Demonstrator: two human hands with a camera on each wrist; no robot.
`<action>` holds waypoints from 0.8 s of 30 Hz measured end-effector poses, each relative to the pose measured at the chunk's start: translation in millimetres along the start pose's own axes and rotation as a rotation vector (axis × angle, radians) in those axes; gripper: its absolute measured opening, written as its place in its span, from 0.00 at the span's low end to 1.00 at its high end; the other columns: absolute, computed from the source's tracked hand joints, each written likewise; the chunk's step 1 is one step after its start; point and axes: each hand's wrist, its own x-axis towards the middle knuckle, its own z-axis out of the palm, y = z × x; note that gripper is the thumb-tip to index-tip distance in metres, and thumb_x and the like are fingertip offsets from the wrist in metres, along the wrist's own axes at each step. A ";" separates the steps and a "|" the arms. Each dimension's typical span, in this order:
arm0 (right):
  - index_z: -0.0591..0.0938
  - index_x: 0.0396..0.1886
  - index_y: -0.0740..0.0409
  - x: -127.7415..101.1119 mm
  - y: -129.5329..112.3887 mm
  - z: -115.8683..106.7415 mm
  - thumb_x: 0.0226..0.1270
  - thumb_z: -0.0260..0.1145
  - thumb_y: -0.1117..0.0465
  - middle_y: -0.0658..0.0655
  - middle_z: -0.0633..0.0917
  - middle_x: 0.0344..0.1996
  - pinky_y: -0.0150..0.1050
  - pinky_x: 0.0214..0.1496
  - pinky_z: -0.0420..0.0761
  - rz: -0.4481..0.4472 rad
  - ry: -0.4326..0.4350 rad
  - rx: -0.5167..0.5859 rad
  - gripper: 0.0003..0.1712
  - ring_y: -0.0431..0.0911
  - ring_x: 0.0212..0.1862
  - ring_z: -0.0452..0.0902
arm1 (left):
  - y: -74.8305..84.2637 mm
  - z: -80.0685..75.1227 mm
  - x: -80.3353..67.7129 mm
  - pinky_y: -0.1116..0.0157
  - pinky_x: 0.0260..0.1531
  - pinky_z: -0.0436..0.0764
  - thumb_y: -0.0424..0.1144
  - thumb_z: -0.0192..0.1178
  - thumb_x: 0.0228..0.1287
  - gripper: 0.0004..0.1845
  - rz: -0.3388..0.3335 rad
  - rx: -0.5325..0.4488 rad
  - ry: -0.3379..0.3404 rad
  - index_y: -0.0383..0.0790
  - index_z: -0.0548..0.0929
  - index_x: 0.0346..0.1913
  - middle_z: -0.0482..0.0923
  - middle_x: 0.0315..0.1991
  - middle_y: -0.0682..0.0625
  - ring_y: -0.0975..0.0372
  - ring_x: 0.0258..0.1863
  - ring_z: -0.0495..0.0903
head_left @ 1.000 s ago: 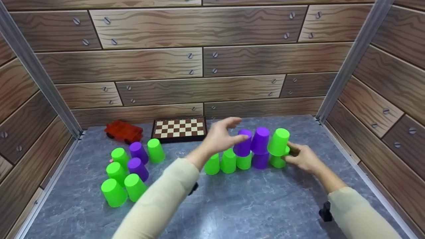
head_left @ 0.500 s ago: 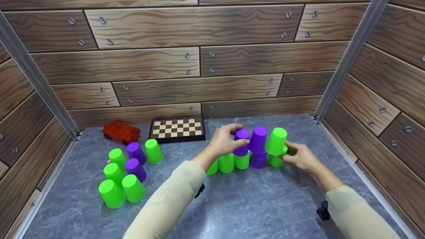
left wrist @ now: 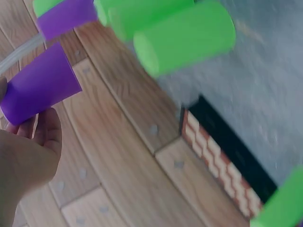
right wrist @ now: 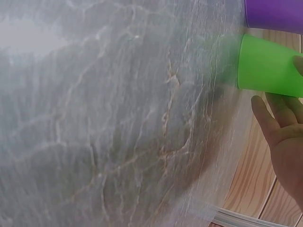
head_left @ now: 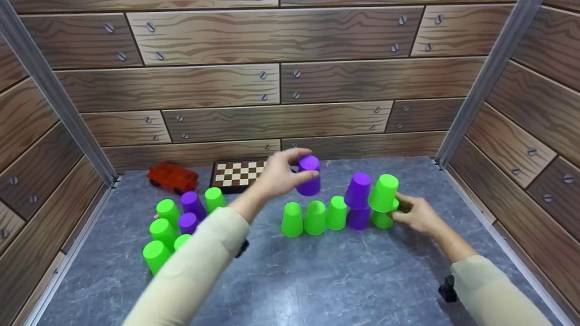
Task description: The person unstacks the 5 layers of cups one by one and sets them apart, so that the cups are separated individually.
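Observation:
My left hand (head_left: 276,174) holds a purple cup (head_left: 309,183) bottom-up in the air, thumb in front and fingers behind. The left wrist view shows that hand (left wrist: 33,156) around the same purple cup (left wrist: 42,85). Below stands a row of upturned cups: several green ones, such as the leftmost green cup (head_left: 292,220), and a purple one (head_left: 359,219). A second purple cup (head_left: 358,190) and an upper green cup (head_left: 384,194) sit on its right part. My right hand (head_left: 419,216) grips the row's end green cup (right wrist: 267,66), low down.
A group of upturned green and purple cups (head_left: 164,231) stands at the left, partly behind my left sleeve. Behind it are a red toy car (head_left: 173,177) and a checkered board (head_left: 235,174). Wood-patterned walls (head_left: 217,122) enclose the grey tabletop (head_left: 294,280).
My left hand took hold of the purple cup at the upper row's left end, lifted it and moved it left. My right hand stays at the end green cup.

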 end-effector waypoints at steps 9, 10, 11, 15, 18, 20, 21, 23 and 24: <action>0.71 0.73 0.75 -0.2 0.3 -2.2 0.66 0.75 0.67 0.76 0.81 0.62 0.48 0.64 0.82 -0.004 0.001 -0.042 0.39 0.65 0.62 0.80 | 2.2 -68.8 -24.5 0.59 0.50 0.87 0.37 0.77 0.63 0.28 0.073 0.107 0.049 0.35 0.83 0.66 0.88 0.53 0.44 0.55 0.48 0.87; 0.71 0.73 0.75 0.0 -0.1 -2.4 0.66 0.75 0.67 0.77 0.81 0.62 0.52 0.65 0.81 -0.001 0.002 -0.046 0.39 0.66 0.62 0.80 | 1.5 -75.2 -27.8 0.58 0.47 0.88 0.37 0.77 0.63 0.28 0.075 0.113 0.052 0.35 0.84 0.65 0.88 0.52 0.44 0.55 0.47 0.88; 0.70 0.74 0.75 0.2 -0.6 -2.5 0.67 0.74 0.67 0.77 0.80 0.63 0.55 0.66 0.80 0.000 -0.002 -0.046 0.39 0.66 0.62 0.80 | 0.7 -81.5 -31.2 0.58 0.47 0.88 0.37 0.78 0.63 0.28 0.074 0.119 0.055 0.35 0.84 0.64 0.88 0.51 0.44 0.55 0.47 0.88; 0.68 0.74 0.77 1.2 -2.1 -2.3 0.67 0.74 0.67 0.79 0.78 0.65 0.61 0.67 0.77 0.014 -0.018 -0.041 0.40 0.70 0.64 0.78 | -4.0 -104.2 -45.0 0.58 0.47 0.87 0.38 0.78 0.62 0.25 0.047 0.154 0.058 0.37 0.86 0.61 0.89 0.48 0.47 0.56 0.46 0.87; 0.67 0.75 0.77 2.6 -4.3 -1.2 0.67 0.73 0.67 0.80 0.76 0.65 0.62 0.67 0.77 0.016 -0.029 -0.041 0.41 0.72 0.64 0.77 | -9.4 -119.2 -55.9 0.58 0.51 0.84 0.40 0.79 0.61 0.24 0.016 0.193 0.057 0.38 0.87 0.60 0.89 0.48 0.48 0.57 0.47 0.85; 0.67 0.75 0.77 2.5 -4.0 -1.5 0.68 0.74 0.67 0.80 0.77 0.65 0.62 0.67 0.77 0.016 -0.029 -0.038 0.41 0.72 0.64 0.78 | -13.7 -125.6 -61.5 0.57 0.51 0.84 0.40 0.79 0.60 0.26 -0.010 0.209 0.049 0.39 0.87 0.60 0.89 0.48 0.47 0.56 0.48 0.85; 0.67 0.75 0.77 2.4 -4.4 -1.6 0.68 0.74 0.67 0.80 0.77 0.65 0.62 0.67 0.77 0.014 -0.031 -0.037 0.41 0.72 0.64 0.78 | -16.3 -128.5 -64.3 0.57 0.51 0.85 0.41 0.79 0.60 0.26 -0.023 0.216 0.044 0.38 0.86 0.61 0.88 0.49 0.47 0.56 0.48 0.85; 0.67 0.75 0.77 2.5 -4.7 -1.4 0.68 0.74 0.66 0.80 0.77 0.64 0.62 0.67 0.78 0.013 -0.030 -0.034 0.41 0.71 0.63 0.78 | -22.3 -133.4 -69.7 0.56 0.53 0.85 0.41 0.80 0.60 0.28 -0.046 0.224 0.035 0.38 0.85 0.63 0.88 0.50 0.47 0.55 0.49 0.85; 0.67 0.74 0.77 2.7 -4.9 -1.3 0.68 0.75 0.66 0.80 0.78 0.64 0.62 0.66 0.78 0.013 -0.029 -0.034 0.41 0.71 0.63 0.78 | -25.6 -135.6 -72.3 0.56 0.54 0.85 0.41 0.80 0.60 0.29 -0.057 0.227 0.028 0.37 0.85 0.63 0.88 0.51 0.46 0.55 0.50 0.86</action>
